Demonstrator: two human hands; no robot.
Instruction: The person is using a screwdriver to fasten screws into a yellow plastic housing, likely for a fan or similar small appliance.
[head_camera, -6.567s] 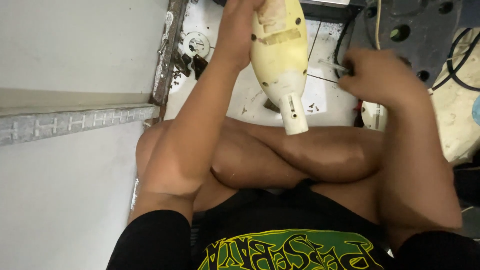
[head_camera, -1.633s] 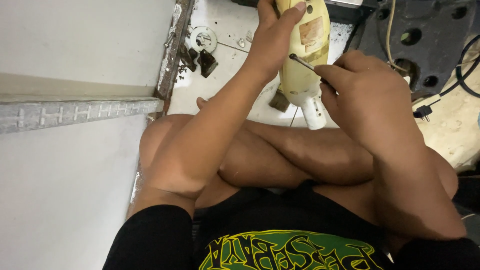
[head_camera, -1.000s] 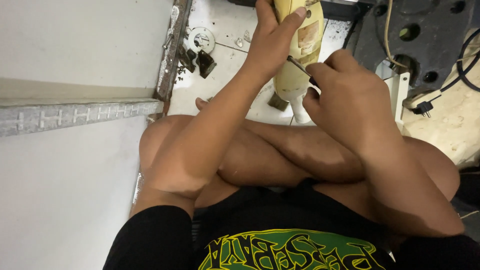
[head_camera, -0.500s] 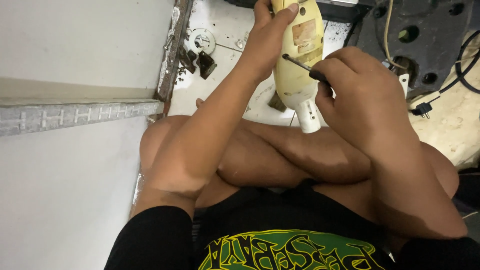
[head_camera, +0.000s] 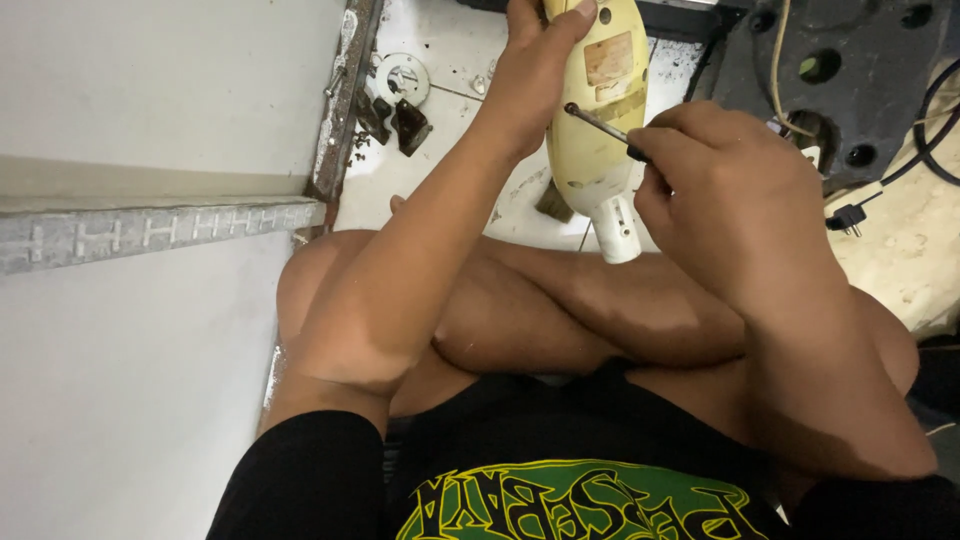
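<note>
While the left hand (head_camera: 535, 70) wraps a closed grip around the smooth, yellowed plastic appliance housing (head_camera: 598, 110) at upper centre, the right hand (head_camera: 730, 190) pinches a thin metal screwdriver (head_camera: 600, 125), whose tip now sits lower on the casing than before.

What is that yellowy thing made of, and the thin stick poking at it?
The pale yellow casing in the left hand looks like moulded plastic: smooth, dull, discoloured, with a worn label. The thin shaft held by the right hand looks like metal, grey with a slight shine, probably a screwdriver.
</note>
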